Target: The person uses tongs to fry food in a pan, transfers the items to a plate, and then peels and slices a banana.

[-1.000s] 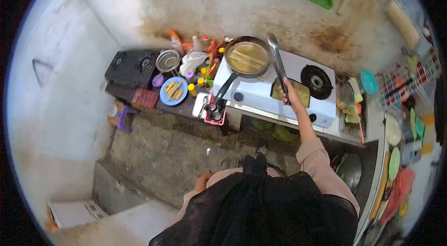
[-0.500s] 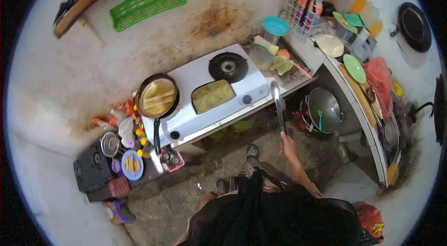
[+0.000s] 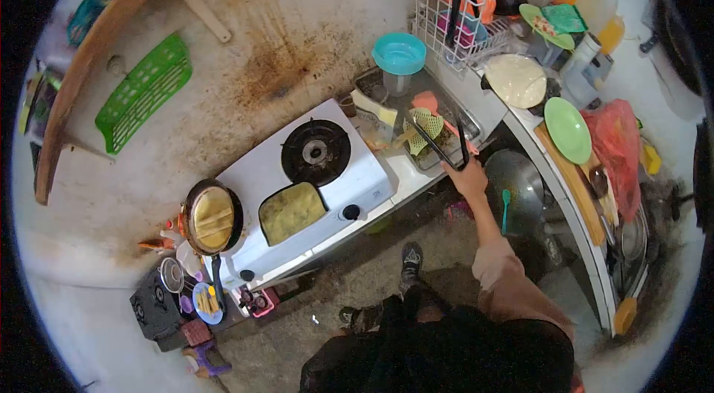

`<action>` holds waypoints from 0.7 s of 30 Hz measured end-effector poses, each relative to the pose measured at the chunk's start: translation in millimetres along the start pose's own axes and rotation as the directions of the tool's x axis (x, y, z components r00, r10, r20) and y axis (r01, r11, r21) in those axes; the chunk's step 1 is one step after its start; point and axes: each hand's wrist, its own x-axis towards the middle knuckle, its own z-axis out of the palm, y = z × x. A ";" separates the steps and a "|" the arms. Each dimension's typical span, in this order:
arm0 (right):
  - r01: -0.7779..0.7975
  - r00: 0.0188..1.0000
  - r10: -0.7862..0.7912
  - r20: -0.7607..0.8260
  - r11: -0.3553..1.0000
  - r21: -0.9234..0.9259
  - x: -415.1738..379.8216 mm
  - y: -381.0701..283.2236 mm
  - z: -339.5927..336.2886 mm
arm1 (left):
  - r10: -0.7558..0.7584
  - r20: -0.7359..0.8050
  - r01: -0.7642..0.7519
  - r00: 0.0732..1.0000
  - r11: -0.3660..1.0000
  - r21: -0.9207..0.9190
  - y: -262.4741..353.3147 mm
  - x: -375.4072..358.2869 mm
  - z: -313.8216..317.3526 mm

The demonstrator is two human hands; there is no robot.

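My right hand [image 3: 470, 183] is closed around a pair of tongs [image 3: 430, 139], whose two arms are spread apart over a metal tray [image 3: 476, 121] at the counter's corner. Beneath the tongs lie a yellow-green slotted spatula [image 3: 425, 125] and an orange-handled utensil [image 3: 427, 101]. My left hand is out of sight. On the white stove [image 3: 342, 177], at its left end, a black frying pan [image 3: 236, 218] holds long pale rolls in yellowish liquid. A blue plate [image 3: 199, 316] with several browned rolls [image 3: 209, 301] sits left of the stove.
A turquoise basin [image 3: 399, 51] stands on a clear container behind the tray. Right of it are a white wire rack [image 3: 428, 17], a green plate [image 3: 568, 131] and a red plastic bag [image 3: 619, 147]. A large wok [image 3: 520, 181] sits below the counter.
My right hand has moved up and forward with the tongs, from in front of the counter to above the tray. The tongs' arms have spread apart. The view has turned rightward.
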 end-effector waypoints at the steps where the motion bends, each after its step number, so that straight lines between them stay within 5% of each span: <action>1: 0.077 0.997 -0.077 -0.033 0.997 0.012 24.6 -3.2 4.8 | -0.018 -0.001 0.018 1.000 1.000 -0.006 12.6 0.4 4.7; 4: 0.042 0.985 -0.012 0.169 0.984 -0.174 79.8 -23.6 5.0 | -0.079 0.007 0.079 0.997 0.996 -0.036 45.1 -5.2 17.7; 7: 0.170 0.985 -0.166 0.039 0.947 -0.272 117.6 -18.7 34.4 | -0.139 0.026 0.141 0.990 0.988 -0.067 76.4 -16.4 26.4; 14: 0.154 0.987 -0.128 0.099 0.928 -0.339 149.7 -11.2 68.7 | -0.090 -0.099 0.099 0.991 0.991 0.092 86.0 -1.5 48.7; 17: 0.166 0.983 -0.126 0.130 0.916 -0.366 153.6 -8.6 72.9 | -0.039 -0.034 0.040 0.999 0.998 0.054 83.8 9.8 53.1; 20: 0.181 0.982 -0.150 0.112 0.912 -0.368 154.6 -5.5 71.1 | -0.236 -0.027 0.233 0.971 0.968 -0.093 118.8 5.1 39.6; 21: 0.187 0.982 -0.163 0.097 0.914 -0.359 152.6 -5.8 69.1 | -0.186 -0.036 0.183 0.982 0.979 -0.088 117.4 7.2 39.4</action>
